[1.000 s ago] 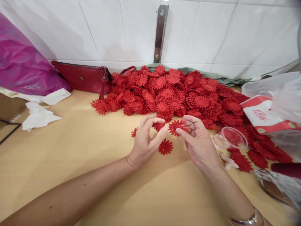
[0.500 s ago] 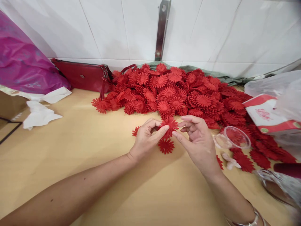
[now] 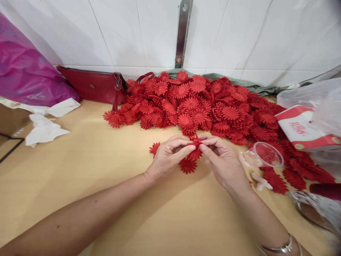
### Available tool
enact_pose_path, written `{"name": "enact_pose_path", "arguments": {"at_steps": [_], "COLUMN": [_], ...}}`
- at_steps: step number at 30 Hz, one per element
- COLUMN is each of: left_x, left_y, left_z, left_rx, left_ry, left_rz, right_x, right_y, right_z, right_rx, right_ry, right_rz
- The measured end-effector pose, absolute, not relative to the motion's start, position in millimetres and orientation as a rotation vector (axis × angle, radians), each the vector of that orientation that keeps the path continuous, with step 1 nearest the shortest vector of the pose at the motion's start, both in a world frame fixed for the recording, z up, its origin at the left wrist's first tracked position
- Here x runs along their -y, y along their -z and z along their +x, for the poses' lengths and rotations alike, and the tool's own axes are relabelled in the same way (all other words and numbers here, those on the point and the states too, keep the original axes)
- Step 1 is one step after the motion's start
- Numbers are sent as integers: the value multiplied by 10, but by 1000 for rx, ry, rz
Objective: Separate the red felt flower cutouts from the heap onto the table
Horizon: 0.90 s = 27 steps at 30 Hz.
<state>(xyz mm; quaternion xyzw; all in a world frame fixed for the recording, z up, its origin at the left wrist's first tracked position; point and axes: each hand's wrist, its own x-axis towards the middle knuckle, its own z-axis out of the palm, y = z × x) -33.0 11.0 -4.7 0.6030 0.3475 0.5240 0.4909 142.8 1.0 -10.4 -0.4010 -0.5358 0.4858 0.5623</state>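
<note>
Between my two hands is a red flower-shaped cutout (image 3: 196,153), its petals pinched and bunched at the middle. My left hand (image 3: 172,153) is closed on its left side, thumb on top. From the right, the thumb and fingers of my right hand (image 3: 218,156) pinch the same cutout. Just below, a single red flower (image 3: 188,166) lies flat on the table. Another red flower (image 3: 154,149) shows partly beside my left hand. Behind my hands spreads a large pile of red flowers (image 3: 191,105).
A red purse (image 3: 92,87) leans at the wall beside a purple bag (image 3: 23,67). White tissue (image 3: 45,131) lies at left. To the right are a clear plastic cup (image 3: 268,155), a red-and-white box (image 3: 301,129) and a plastic-wrapped item (image 3: 314,213) on the wooden table (image 3: 149,220).
My right hand has moved in from the side and closed its fingers on the flower. The flower, spread flat before, is now bunched between both hands.
</note>
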Motion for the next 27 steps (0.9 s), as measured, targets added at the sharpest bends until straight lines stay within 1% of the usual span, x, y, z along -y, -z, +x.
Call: {"name": "enact_pose_path", "arguments": {"at_steps": [4,7,12,16,19,23,27], "left_x": [-124,-109,-36,-4,-35,-116,-115], "left_y": [47,36,-22,-84,-87,-25,-6], "left_z": [-329,-318,-315,-362,-401,-422,-423], "left_rx": [-883,-904,-962,-1036,-1100,-1194,-1186], "left_ry": [-1329,-1408,-1538,-1563,-1585,-1699,-1725], "left_rz": [1537,1608,1713,1696,1701,1738,1815], "right_x": [-18,-10,-33,-63,-58,-49,-43], "right_y": [62,-2,-16,9,13,20,14], "right_z": [1398,1370,1386,1416,1392,1363,1365], "right_rx": [1026,909,785,688,766,888,965], "right_ry": [-1347,-1396,-1337,-1308,-1282,-1144,-1099], "right_rz": [-898,-887,-885,-895,-900,-934,-942]}}
